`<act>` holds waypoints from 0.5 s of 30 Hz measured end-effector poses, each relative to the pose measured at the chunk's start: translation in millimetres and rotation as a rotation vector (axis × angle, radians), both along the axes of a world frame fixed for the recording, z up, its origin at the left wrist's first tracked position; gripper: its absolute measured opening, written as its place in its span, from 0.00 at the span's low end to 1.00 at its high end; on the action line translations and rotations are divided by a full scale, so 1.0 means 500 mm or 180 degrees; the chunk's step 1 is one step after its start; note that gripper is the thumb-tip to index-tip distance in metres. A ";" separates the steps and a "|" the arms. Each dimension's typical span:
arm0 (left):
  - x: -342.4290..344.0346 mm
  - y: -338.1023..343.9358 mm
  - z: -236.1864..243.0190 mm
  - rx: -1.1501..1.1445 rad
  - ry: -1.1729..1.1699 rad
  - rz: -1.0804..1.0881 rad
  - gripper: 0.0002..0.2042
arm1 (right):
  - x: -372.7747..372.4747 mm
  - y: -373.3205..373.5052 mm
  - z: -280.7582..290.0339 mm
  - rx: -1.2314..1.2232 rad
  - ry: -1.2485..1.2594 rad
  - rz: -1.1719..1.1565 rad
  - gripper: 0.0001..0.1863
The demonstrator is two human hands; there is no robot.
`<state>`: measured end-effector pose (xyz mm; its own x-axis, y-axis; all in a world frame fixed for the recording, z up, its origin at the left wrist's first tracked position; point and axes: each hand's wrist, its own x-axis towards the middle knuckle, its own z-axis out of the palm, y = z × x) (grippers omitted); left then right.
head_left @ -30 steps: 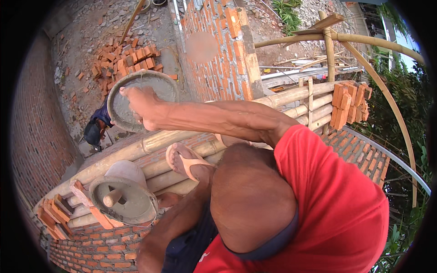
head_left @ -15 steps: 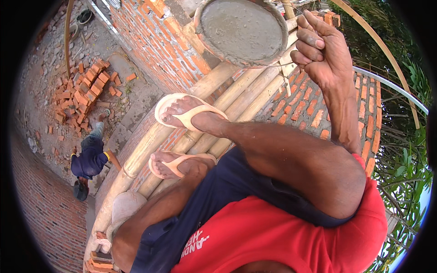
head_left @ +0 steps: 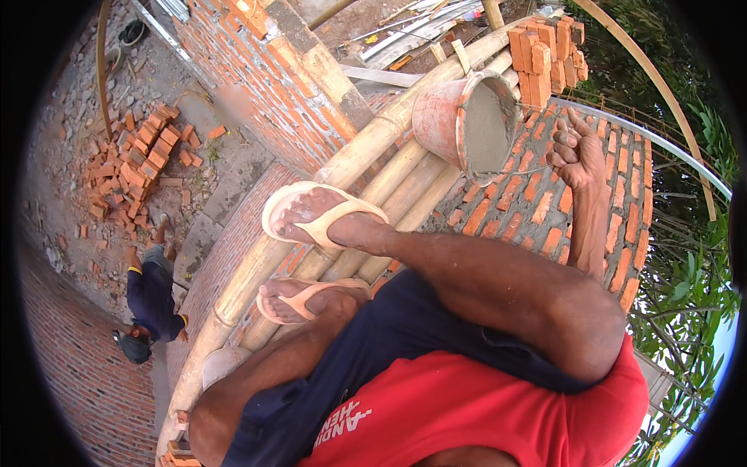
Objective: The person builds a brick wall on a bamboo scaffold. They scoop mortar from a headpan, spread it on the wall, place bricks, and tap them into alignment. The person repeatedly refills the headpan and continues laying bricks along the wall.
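Observation:
My right hand [head_left: 580,153] is closed on the thin wire handle [head_left: 520,170] of an orange-red bucket [head_left: 437,123], its index finger sticking out. The bucket tilts to the right at the bamboo poles [head_left: 372,146], its mouth facing the brickwork. Grey wet mortar [head_left: 486,128] fills it up to near the rim. Beside and below the hand runs a curved brick surface [head_left: 537,204] with mortar between the bricks. Both my sandalled feet rest on the bamboo. My left hand is out of view.
Stacked bricks [head_left: 545,61] stand beyond the bucket at the far right. A brick wall [head_left: 268,86] rises at the far left of the poles. Well below lie a brick heap [head_left: 142,159] and a person in dark blue [head_left: 152,300]. Leafy branches [head_left: 689,296] border the right side.
The bucket has gone lower and a little right, tipping from nearly level onto its side. My right hand has moved down with its handle. The person below has shifted and bent an arm.

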<state>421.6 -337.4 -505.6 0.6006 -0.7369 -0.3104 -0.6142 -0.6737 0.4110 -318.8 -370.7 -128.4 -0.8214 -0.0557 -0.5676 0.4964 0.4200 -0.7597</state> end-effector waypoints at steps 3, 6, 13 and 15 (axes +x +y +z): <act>0.004 -0.008 0.004 -0.0006 0.0011 -0.0013 0.39 | -0.007 0.015 -0.002 0.0212 0.0039 0.0222 0.11; 0.010 -0.013 0.001 -0.0025 0.0031 -0.0058 0.39 | 0.000 0.005 -0.003 0.0737 0.0131 0.0679 0.12; 0.026 -0.019 -0.016 -0.0088 0.0135 -0.0143 0.40 | -0.001 0.040 0.004 0.1408 0.0495 0.2167 0.14; 0.025 0.003 -0.006 -0.0136 0.0172 -0.0085 0.40 | 0.002 0.042 0.002 0.1291 0.0499 0.1713 0.15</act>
<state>434.0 -336.1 -508.4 0.5638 -0.7656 -0.3099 -0.6077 -0.6386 0.4720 -317.8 -349.8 -127.3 -0.8131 -0.2870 -0.5065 0.0364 0.8432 -0.5364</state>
